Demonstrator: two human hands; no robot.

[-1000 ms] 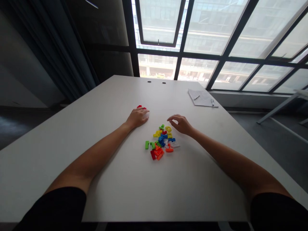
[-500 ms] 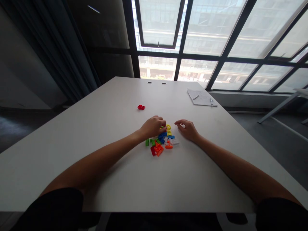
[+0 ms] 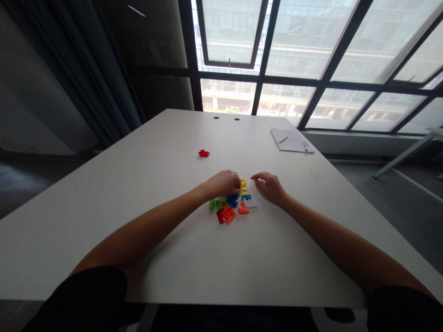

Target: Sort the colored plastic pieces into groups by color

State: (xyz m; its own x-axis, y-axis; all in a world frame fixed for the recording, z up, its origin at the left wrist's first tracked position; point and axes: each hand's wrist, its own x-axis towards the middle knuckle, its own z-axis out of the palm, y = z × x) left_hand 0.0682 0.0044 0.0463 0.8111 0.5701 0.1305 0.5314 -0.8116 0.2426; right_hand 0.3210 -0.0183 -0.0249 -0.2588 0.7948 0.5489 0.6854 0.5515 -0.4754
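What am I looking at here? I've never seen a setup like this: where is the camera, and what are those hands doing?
There is no machine here: these are a person's own bare hands. The camera is worn on the person's head, looking forward and down, so you see roughly what they see.

On the white table lies a loose pile of small pieces in orange, green, blue, yellow, red and white. A red cluster sits apart, farther back. Toward the far right are papers with pens on them.

The left hand reaches over the pile, a bit of red showing at its fingers; whether it grips that piece, I can't tell. The right hand is just beside the pile, with nothing visible in it.
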